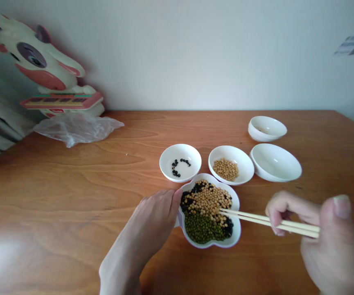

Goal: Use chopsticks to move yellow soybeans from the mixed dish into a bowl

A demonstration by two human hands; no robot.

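Currently the left hand, fingers loosely extended, rests against the rim of a lobed dish of mixed beans near the tabletop's front edge, white bowls just beyond it, while the right hand, farther off, grips chopsticks (tips nearly together) that lie almost level, pointing left into the beans
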